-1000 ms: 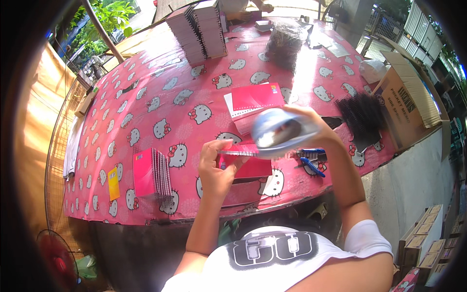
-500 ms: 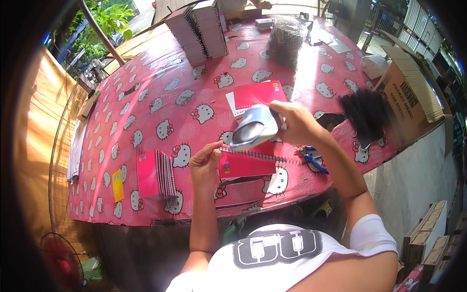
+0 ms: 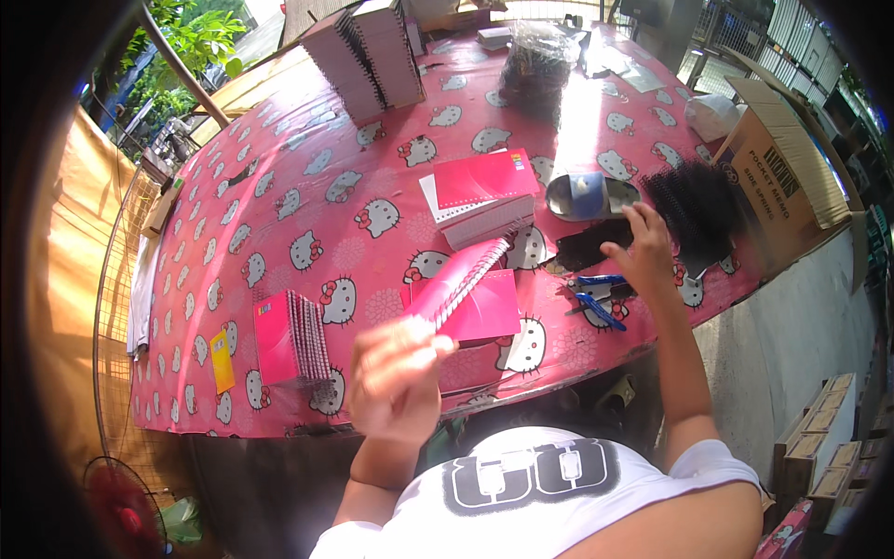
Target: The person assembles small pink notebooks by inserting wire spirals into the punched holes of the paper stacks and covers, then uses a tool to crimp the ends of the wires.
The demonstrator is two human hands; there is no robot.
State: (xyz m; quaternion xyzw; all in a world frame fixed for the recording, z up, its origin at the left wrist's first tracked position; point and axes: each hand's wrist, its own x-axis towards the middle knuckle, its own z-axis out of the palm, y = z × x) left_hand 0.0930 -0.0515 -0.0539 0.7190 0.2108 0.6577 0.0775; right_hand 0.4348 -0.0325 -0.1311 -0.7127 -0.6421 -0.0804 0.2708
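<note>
My left hand (image 3: 396, 377) is shut on a pink spiral-bound notebook (image 3: 461, 279) and holds it tilted above the table edge. Under it another pink notebook (image 3: 489, 315) lies flat on the pink cartoon-cat tablecloth (image 3: 279, 214). My right hand (image 3: 643, 252) is open, fingers spread, just above a blue-handled tool (image 3: 596, 300) and beside a black strip (image 3: 587, 245). A silver and blue rounded object (image 3: 587, 196) rests on the table beyond that hand. A heap of black spiral coils (image 3: 698, 205) lies to its right.
A stack of pink-covered notebooks (image 3: 484, 191) sits mid-table. A row of finished notebooks (image 3: 293, 335) stands at the front left beside a yellow card (image 3: 222, 361). Tall notebook piles (image 3: 368, 56) and a bagged black bundle (image 3: 535, 65) are at the back. A cardboard box (image 3: 782, 168) stands right.
My right hand has set the silver and blue object down on the table and moved toward the blue tool. My left hand has lifted a pink notebook off the table.
</note>
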